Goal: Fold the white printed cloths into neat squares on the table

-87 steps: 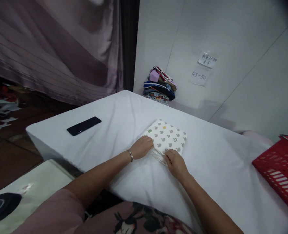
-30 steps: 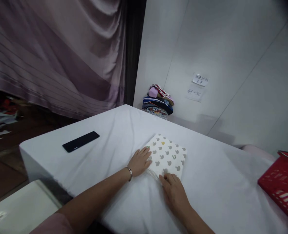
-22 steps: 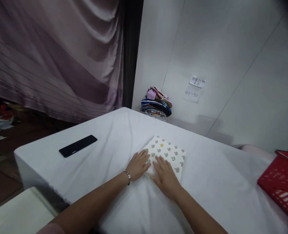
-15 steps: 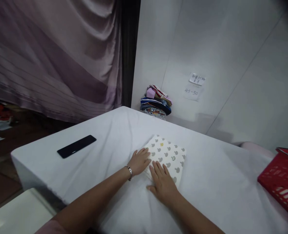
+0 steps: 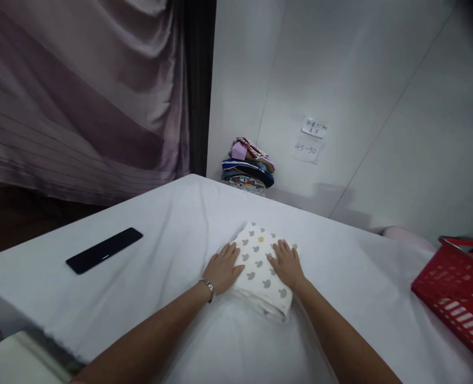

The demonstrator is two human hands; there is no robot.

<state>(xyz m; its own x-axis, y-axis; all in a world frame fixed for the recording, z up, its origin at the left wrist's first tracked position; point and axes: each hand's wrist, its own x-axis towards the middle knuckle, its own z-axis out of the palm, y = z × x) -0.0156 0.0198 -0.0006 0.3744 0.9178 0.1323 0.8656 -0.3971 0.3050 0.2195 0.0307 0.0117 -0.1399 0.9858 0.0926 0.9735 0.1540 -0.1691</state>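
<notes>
A folded white cloth [image 5: 256,266] printed with grey mushroom-like shapes and one small yellow mark lies on the white-covered table, its layered edge facing me. My left hand [image 5: 222,269], with a silver bracelet at the wrist, rests flat along the cloth's left edge, fingers stretched out. On the right side of the cloth lies my right hand [image 5: 288,265], palm down and fingers spread. Neither hand grips the cloth. Whatever sits under the palms is hidden.
A black phone [image 5: 105,250] lies on the white tablecloth [image 5: 172,234] at left. At right stands a red plastic basket [image 5: 456,293]. Behind the table's far edge is a stack of folded clothes [image 5: 248,165] by the wall. A draped curtain [image 5: 80,96] hangs at left.
My right hand has moved from the cloth's near edge up to its right side. My left hand stays by the left edge. The view has shifted slightly right.
</notes>
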